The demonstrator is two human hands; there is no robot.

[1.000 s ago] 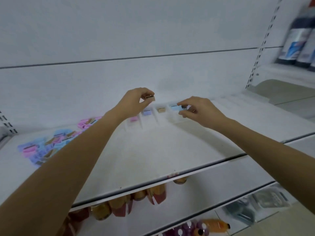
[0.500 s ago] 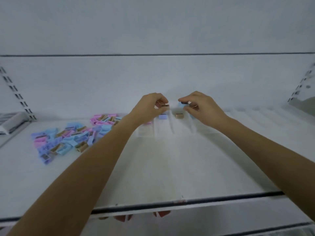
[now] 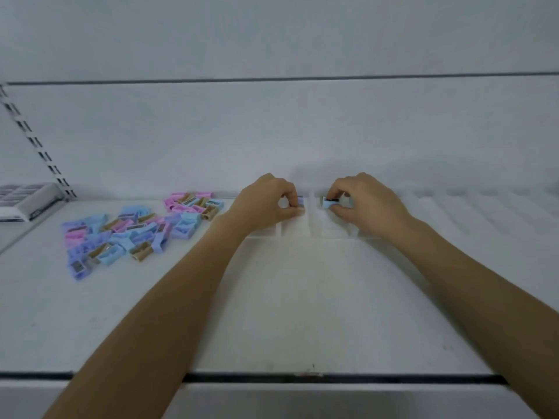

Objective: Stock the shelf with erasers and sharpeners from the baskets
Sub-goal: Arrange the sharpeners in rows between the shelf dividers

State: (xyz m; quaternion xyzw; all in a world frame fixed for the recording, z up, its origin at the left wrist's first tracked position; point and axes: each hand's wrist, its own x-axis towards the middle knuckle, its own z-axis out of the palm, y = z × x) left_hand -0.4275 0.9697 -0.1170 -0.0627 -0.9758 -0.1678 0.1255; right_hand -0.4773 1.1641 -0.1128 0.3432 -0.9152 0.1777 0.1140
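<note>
1. The shelf's (image 3: 302, 313) front edge (image 3: 332, 378) is running across the near view, and both forearms are reaching over it. A second ago the view was tilting down onto lower shelves. Now it is facing this shelf squarely, so those are no longer showing.
2. Further in on the left, a loose pile (image 3: 130, 231) of pink, blue, purple and tan sharpeners is lying on the shelf, left of the hands and apart from them. It is looking much as it did, so most of the stock is still waiting to be placed.
3. Beyond that, the white dividers (image 3: 311, 228) are standing at the back, with more slots running off to the right.
4. The left hand (image 3: 263, 207) is pinching a purple sharpener (image 3: 301, 202) between thumb and fingers, low in a slot. A second ago it was holding its piece above the slots.
5. Just right of it, the right hand (image 3: 369, 204) is pinching a blue sharpener (image 3: 327, 204) in a neighbouring slot. Both hands have come down and closer together, so I judge both pieces are being seated. The hands are hiding the pieces already in the slots.
6. At the far left, a grey box (image 3: 24, 201) is sitting by the back wall.
</note>
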